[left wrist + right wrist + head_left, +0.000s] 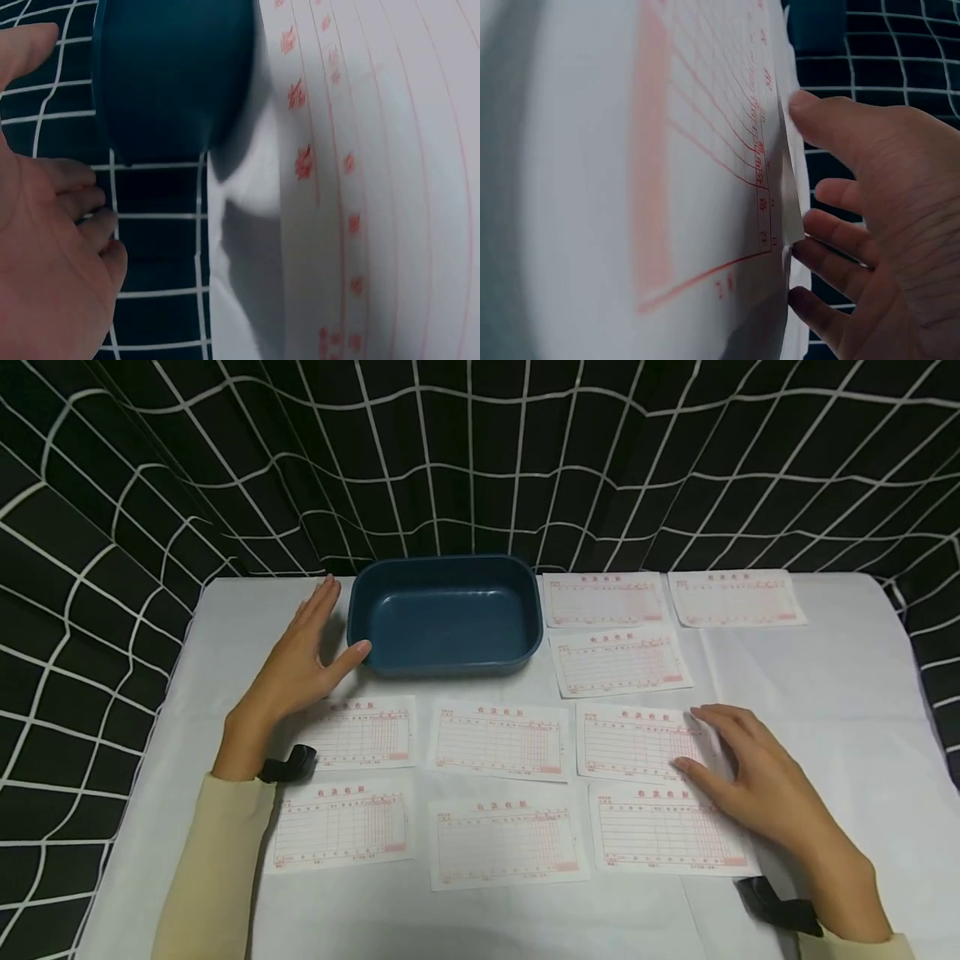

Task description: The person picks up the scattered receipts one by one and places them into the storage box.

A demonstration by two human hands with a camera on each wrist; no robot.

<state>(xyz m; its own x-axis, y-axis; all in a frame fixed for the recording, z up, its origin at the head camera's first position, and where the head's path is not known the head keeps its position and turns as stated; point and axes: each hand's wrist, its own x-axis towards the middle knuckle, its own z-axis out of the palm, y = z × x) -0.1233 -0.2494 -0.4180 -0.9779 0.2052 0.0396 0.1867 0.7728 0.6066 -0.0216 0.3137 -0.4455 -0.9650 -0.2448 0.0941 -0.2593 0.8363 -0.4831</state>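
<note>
My left hand (300,656) is hanging loose beside the dark-blue rectangular bin (446,627), far centre. My right hand (761,781) is hovering relaxed, nothing gripped, at the right end of a white, red-printed paper slip (622,747), right of centre. It's probably handling light, limp, crease-prone; edges suiting a pinch. Similar slips (498,743) are lying around.

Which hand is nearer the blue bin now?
Left. The left hand is beside the left end of the blue bin; the right hand is farther off, lower right in the head view, by receipt slips.
</note>
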